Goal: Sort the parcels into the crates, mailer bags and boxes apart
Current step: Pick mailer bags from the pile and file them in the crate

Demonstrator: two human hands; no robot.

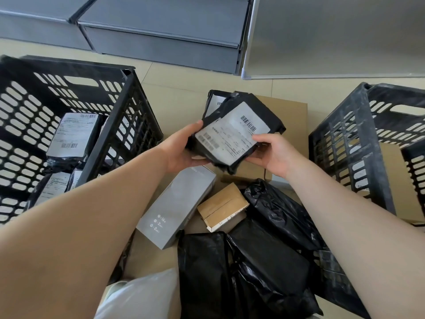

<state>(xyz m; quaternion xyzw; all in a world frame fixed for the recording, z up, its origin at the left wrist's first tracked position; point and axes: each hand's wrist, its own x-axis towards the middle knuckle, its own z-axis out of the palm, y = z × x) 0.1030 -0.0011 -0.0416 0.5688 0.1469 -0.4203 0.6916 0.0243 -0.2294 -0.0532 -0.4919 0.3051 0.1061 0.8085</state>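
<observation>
Both hands hold one black mailer bag (232,132) with a white shipping label, raised over the pile in the middle. My left hand (181,150) grips its left edge, my right hand (273,155) its lower right edge. Behind it lies another black labelled mailer bag (215,102). The black crate (110,125) on the left holds several labelled black mailer bags (71,134). The black crate (351,143) on the right holds a brown cardboard box (397,180).
Below my hands lie a grey box (177,206), a small brown cardboard box (223,206) and several black mailer bags (264,261) on flattened cardboard. A larger brown box (292,116) sits behind. A white bag (142,295) lies at the bottom. Grey shelving (161,35) stands beyond.
</observation>
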